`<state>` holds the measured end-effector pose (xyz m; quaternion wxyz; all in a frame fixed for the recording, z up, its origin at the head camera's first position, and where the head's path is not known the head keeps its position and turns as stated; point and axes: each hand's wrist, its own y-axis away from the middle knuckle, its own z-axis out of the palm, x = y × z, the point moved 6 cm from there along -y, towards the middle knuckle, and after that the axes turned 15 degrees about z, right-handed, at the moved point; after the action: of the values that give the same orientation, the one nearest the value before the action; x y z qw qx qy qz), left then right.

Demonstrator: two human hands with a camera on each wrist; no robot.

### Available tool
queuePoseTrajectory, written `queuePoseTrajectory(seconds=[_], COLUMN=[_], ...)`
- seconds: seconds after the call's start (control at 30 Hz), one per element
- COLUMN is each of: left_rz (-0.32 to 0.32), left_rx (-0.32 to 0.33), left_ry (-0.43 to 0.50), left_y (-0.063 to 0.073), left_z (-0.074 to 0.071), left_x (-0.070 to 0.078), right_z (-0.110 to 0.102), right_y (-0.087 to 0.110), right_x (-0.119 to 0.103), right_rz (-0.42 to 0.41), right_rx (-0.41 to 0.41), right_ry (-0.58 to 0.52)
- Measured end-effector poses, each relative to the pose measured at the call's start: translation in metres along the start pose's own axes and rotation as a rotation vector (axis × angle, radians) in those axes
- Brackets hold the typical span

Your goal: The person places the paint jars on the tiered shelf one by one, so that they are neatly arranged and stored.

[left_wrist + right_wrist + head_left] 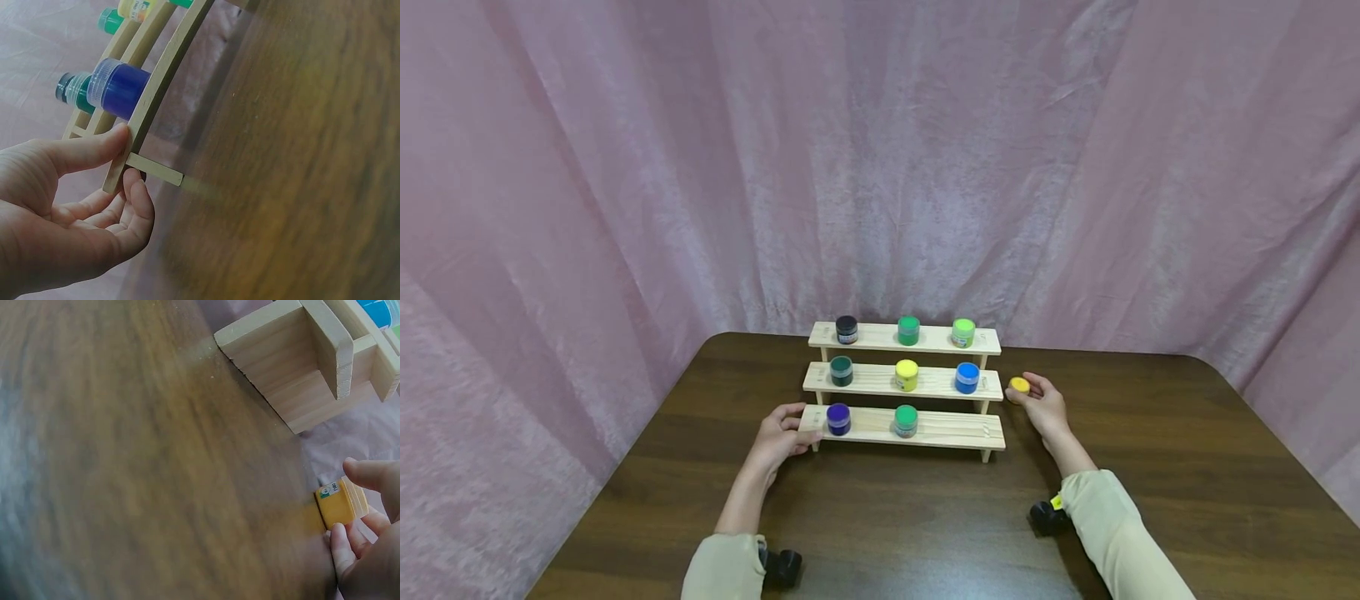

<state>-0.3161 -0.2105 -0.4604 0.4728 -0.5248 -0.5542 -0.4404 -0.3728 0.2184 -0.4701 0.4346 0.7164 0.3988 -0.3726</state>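
Note:
A three-tier wooden rack (955, 427) stands on the table with small paint jars on its steps. My left hand (780, 442) grips the left end of the bottom step, thumb on top and fingers underneath in the left wrist view. Near that thumb sits a dark blue-purple paint jar (125, 90). To the right of the rack, my right hand (1043, 408) holds an orange-yellow paint jar (336, 505) between thumb and fingers. In the right wrist view that jar is upright at the table surface, its lid towards the palm.
On the bottom step there is also a green jar (906, 421). The middle step bears dark green (841, 372), yellow (906, 376) and blue (967, 378) jars. On top are black (846, 330), green (908, 331) and light green (963, 333) ones. A pink curtain (880, 167) hangs behind the brown table (895, 517).

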Motion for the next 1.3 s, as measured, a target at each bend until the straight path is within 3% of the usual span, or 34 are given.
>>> queuePoseTrajectory(seconds=[0.73, 1.03, 1.3], left_rz=[0.005, 0.007, 0.0], left_rx=[-0.005, -0.001, -0.001], left_ry=[-0.007, -0.001, 0.0], left_y=[0.002, 0.001, 0.001], left_z=[0.001, 0.0, 0.0], left_x=[0.0, 0.001, 0.001], right_z=[-0.006, -0.009, -0.018], right_y=[0.005, 0.005, 0.01], right_x=[0.002, -0.003, -0.006], right_rz=[-0.01, -0.003, -0.019], right_rx=[0.053, 0.023, 0.097], right_ry=[0.022, -0.027, -0.093])
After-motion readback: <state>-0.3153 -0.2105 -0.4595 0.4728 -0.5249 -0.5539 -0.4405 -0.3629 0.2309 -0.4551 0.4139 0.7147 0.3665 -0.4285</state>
